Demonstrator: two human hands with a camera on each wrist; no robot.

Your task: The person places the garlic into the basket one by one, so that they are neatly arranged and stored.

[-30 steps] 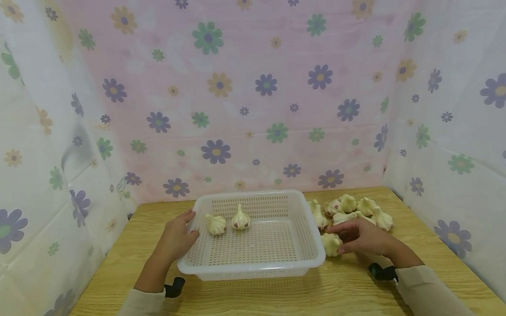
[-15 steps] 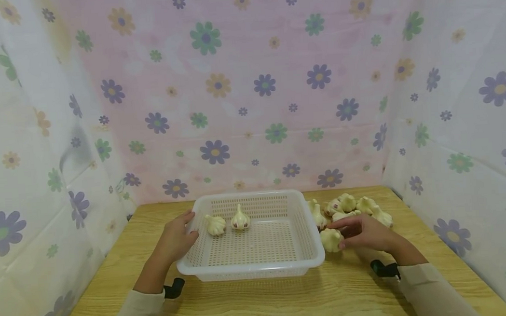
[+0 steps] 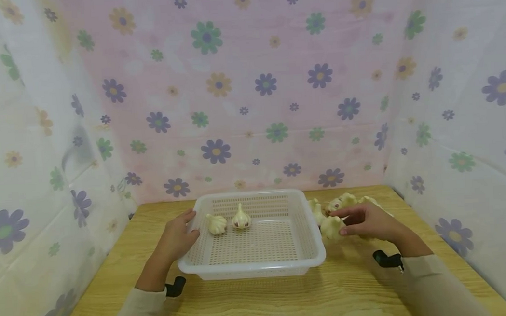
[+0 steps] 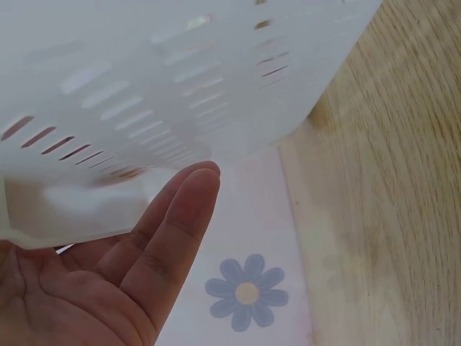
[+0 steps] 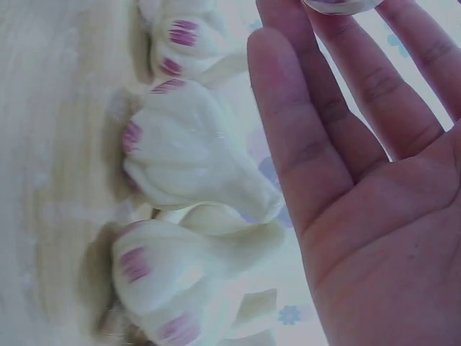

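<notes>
A white plastic basket (image 3: 253, 266) with slotted walls stands on the table. Two garlic bulbs lie inside, one tipped over (image 3: 216, 224) and one upright (image 3: 241, 217). At the basket's left side, my left hand (image 3: 177, 237) holds the rim; in the left wrist view its fingers (image 4: 191, 205) extend along the outer wall. Just right of the basket, my right hand (image 3: 367, 223) pinches a garlic bulb (image 3: 332, 227) between thumb and fingertips. Only a sliver of that bulb (image 5: 344, 6) shows in the right wrist view.
Several more garlic bulbs (image 3: 347, 200) lie at the back right, partly hidden behind my right hand; some (image 5: 194, 151) appear in the right wrist view. Flower-printed cloth (image 3: 250, 105) encloses the wooden table (image 3: 262, 305) at the back and sides.
My right hand has lifted the near garlic bulb slightly, moving up and away from me beside the basket. My left hand and the basket have stayed put.
</notes>
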